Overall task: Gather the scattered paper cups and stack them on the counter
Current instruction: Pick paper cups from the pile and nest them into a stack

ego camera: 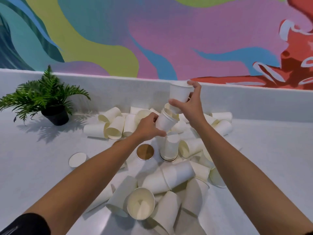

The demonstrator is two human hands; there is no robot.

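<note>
— How do the paper cups look?

— Plain white outside, cream inside, with rolled rims. Most of the paper cups (171, 179) lie on their sides on the desk (271, 150). There is a heap close to the camera and a looser row farther back by the raised back edge (118, 85). One near cup (141, 203) shows its open mouth to the camera.

— And the ones in hand?

— The left hand (149, 127) grips a small nested set (165, 122), tilted with its mouth toward the right, and its fingers curl round the lower wall. The right hand (189, 106) holds a single cup (180, 94) above that mouth, thumb on one side and fingers curled over the rim on the other. The single cup's base sits just at the set's mouth, though I cannot tell if it touches.

— Anything stacked already?

— An upturned stack (169, 148) stands on the desk right below the hands, beside a cork disc (145, 152). A white disc (77, 159) lies farther left.

— Room to move?

— Bare desk opens wide to the right and at the near left. A potted fern (49, 99) stands at the far left, well apart from the cups. The raised back edge closes off the rear, under a painted wall (152, 39).
</note>
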